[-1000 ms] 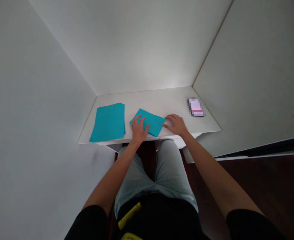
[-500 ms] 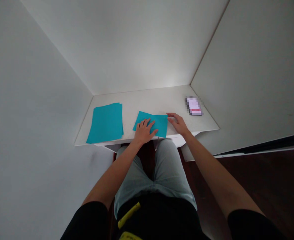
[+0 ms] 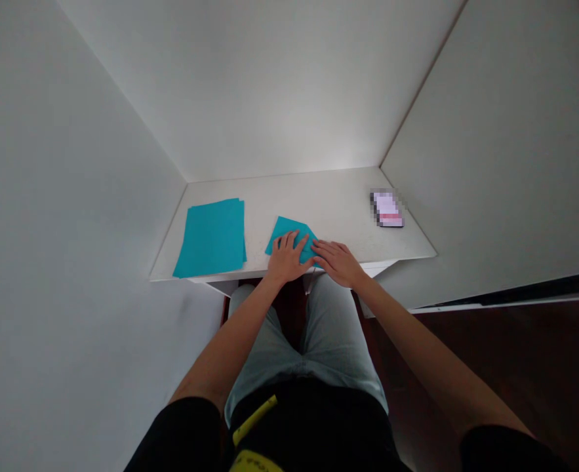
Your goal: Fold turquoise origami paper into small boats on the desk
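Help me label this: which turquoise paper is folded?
The small turquoise paper under left hand and right hand; the larger turquoise sheets lie flat, stacked farther left.

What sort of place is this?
Probably an indoor desk nook: a narrow white desktop sits between pale walls or panels, with folded turquoise paper and what looks like a phone on it.

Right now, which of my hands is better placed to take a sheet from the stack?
Probably your left hand: it is nearer the stack, which lies to its left. Your right hand is farther off and would likely cross the left. Both hands rest on the folded paper.
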A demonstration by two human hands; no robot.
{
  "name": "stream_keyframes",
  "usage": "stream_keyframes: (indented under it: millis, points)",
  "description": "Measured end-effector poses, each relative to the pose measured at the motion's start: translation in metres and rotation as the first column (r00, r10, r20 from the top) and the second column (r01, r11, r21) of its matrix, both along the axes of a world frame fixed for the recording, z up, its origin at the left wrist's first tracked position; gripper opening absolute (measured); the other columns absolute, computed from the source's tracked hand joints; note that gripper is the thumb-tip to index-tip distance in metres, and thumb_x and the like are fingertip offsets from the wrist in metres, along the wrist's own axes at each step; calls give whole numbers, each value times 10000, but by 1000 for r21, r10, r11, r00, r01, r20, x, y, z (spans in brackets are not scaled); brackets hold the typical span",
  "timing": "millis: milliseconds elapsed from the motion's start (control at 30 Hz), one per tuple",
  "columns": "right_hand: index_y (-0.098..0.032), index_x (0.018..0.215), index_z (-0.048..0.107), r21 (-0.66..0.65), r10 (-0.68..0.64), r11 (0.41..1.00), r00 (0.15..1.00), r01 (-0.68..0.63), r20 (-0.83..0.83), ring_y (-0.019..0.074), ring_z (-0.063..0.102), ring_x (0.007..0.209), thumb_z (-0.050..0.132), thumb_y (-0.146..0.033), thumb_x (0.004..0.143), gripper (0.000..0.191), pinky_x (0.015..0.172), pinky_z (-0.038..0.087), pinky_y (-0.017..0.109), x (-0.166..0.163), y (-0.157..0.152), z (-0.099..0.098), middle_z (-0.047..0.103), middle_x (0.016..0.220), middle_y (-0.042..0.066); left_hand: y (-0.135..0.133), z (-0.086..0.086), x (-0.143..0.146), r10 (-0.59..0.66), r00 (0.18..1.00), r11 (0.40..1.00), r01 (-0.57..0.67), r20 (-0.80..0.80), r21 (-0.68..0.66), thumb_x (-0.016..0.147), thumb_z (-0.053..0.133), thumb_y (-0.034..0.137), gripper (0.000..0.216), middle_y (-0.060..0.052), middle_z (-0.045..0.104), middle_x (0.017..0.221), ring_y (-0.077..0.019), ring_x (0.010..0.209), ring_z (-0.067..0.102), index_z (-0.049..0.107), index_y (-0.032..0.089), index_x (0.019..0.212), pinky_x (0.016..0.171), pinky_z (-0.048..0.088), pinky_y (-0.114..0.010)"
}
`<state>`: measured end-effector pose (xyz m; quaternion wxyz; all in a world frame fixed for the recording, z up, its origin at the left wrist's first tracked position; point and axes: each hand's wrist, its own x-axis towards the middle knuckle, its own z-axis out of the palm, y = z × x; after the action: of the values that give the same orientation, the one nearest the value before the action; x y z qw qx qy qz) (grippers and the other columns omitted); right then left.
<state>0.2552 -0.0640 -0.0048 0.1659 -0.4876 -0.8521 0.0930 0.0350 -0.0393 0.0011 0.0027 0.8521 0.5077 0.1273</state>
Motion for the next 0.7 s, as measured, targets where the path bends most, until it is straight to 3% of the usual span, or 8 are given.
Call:
stream_keyframes:
  millis: [200,433,567,700]
  points:
    - [-239,1616,536,10,-77,997,995,77,63,301,452,1562,237,-540,1147,632,1247,376,529,-9,25,-2,512,1671,77,-1,0,1,14,999,1000,-15,31,12,1038,493,653,682,-136,482,1686,-346,1546,430,550,246,1582,1263,327,-551]
    - [-203,1586,569,-23,-83,996,986,87,145,315,434,1567,253,-536,1145,636,1264,342,515,-26,66,3,498,1682,91,1,-1,1,-26,997,999,24,71,29,1012,568,640,633,-148,551,1625,-353,1529,449,628,195,1459,1260,342,-540]
    - [-224,1639,503,4,-58,998,986,58,159,320,431,1573,267,-555,1140,643,1262,340,526,-21,52,2,466,1700,89,2,-3,2,-22,996,1000,20,90,20,1022,567,594,594,-131,571,1612,-351,1537,447,626,213,1473,1262,337,-552]
    - [-238,1676,439,52,-22,999,987,14,162,316,426,1579,278,-532,1145,628,1267,324,546,1,6,-5,440,1713,75,1,-4,2,-26,995,1000,25,99,11,1025,551,600,602,-120,547,1640,-344,1545,440,614,220,1488,1257,336,-556]
